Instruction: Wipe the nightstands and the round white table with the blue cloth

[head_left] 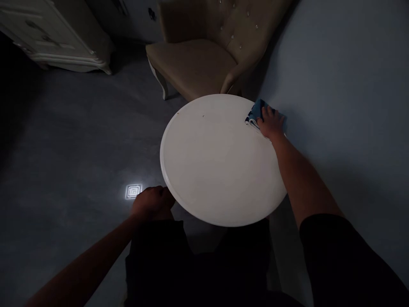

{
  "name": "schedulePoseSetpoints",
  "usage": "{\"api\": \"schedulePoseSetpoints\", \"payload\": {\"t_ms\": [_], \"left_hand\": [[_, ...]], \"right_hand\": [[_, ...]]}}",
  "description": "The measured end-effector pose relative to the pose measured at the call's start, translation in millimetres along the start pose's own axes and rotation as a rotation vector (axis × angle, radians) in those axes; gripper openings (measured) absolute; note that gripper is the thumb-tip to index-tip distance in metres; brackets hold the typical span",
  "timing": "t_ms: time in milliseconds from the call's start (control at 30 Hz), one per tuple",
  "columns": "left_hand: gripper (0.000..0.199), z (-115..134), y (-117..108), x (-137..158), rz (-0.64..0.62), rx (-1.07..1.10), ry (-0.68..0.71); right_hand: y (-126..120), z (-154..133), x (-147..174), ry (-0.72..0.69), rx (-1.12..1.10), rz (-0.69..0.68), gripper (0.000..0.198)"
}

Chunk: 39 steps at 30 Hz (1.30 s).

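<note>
A folded blue cloth (256, 110) with dark patterning and a white edge lies at the far right rim of a round white table (220, 157). My right hand (271, 121) presses on the cloth from above, its fingers spread over it and gripping it against the tabletop. At the table's near left edge, my left hand (152, 201) rests low by my knee with its fingers curled in. No object shows in that hand, though its inner side is dark. Two small dark specks dot the far part of the tabletop.
Behind the table stands a tan buttoned armchair (194, 64). A pale cabinet (68, 38) with carved feet is at the upper left. A blue-grey wall (351, 94) runs close along the right. A bright square light pattern (133, 192) shows on the dark floor (79, 140).
</note>
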<state>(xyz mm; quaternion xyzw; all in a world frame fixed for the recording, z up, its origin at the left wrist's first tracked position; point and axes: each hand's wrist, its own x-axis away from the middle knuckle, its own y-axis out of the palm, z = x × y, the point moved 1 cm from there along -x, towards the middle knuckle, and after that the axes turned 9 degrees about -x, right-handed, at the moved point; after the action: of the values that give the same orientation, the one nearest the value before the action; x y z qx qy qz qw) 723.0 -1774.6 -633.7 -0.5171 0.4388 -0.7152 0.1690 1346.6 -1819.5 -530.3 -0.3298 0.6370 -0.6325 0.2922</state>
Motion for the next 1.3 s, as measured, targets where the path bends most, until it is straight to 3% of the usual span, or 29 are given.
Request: {"api": "schedulePoseSetpoints", "payload": {"t_ms": [167,367,500,600,667,733,833,1167,1300], "left_hand": [[0.072,9,-7,13,0.0,-0.009,0.0],[0.069,8,1,23,0.052,-0.013,0.062],[0.069,5,5,27,0.059,0.008,0.056],[0.067,3,5,30,0.074,0.014,0.055],[0.067,2,4,31,0.074,0.02,0.061],[0.068,2,4,30,0.067,0.02,0.066],[0.071,4,3,28,0.053,0.004,0.065],[0.077,8,-9,17,0.004,0.026,0.034],[0.076,2,-8,10,0.0,0.032,0.019]], "right_hand": [[2,-11,105,-0.08,0.018,-0.029,0.088],[17,-39,285,-0.177,0.005,-0.042,0.084],[35,-65,401,-0.29,-0.032,-0.031,0.095],[45,-78,454,-0.368,-0.033,-0.036,0.104],[47,-80,462,-0.396,-0.024,-0.058,0.106],[44,-78,448,-0.399,-0.017,-0.077,0.101],[36,-71,392,-0.36,-0.016,-0.087,0.09],[4,-52,97,-0.116,0.009,-0.014,0.088],[0,-47,4,-0.059,0.005,0.007,0.09]]}}
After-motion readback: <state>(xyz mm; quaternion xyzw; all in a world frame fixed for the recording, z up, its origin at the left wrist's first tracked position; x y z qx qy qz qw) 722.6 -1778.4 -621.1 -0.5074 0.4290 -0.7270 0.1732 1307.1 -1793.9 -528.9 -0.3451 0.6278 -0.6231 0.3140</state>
